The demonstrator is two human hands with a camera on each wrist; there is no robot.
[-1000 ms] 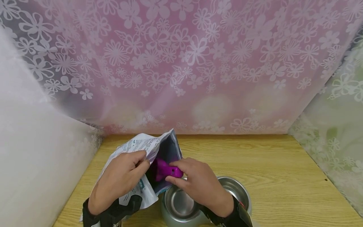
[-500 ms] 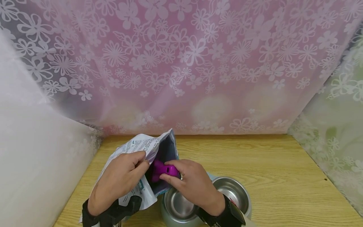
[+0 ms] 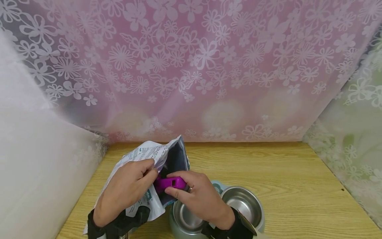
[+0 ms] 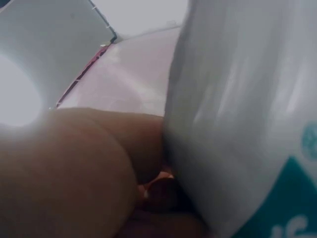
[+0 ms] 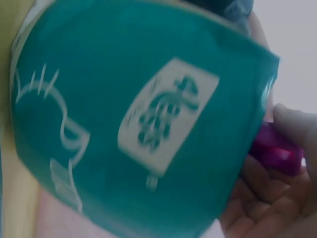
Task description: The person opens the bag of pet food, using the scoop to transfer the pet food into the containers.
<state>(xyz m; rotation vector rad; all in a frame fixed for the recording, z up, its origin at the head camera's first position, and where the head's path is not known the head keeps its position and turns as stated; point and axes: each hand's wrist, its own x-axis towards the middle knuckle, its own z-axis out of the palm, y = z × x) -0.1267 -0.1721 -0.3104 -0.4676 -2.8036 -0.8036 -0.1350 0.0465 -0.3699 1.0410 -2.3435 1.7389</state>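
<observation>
A white foil bag (image 3: 143, 152) with small print leans toward the right, its dark mouth gaping. My left hand (image 3: 128, 187) grips the bag by the near edge of its mouth; the left wrist view shows fingers against the pale bag wall (image 4: 237, 84). Between thumb and fingers, my right hand (image 3: 201, 197) holds a purple scoop (image 3: 173, 182) by the handle; its far part is hidden inside the bag. In the right wrist view the bag's teal side (image 5: 99, 124) covers most of the picture, with the purple handle (image 5: 277, 151) beyond its edge.
A pale green double feeder stands below my right hand, with a left steel bowl (image 3: 186, 219) partly under the bag and hand, and a right steel bowl (image 3: 243, 205) beside it. The wooden table (image 3: 283, 179) ends at a pink flowered curtain (image 3: 221, 83).
My right hand has moved left and slightly down, taking the scoop deeper into the bag and changing its angle. More of the right bowl now shows. My left hand stays nearly still.
</observation>
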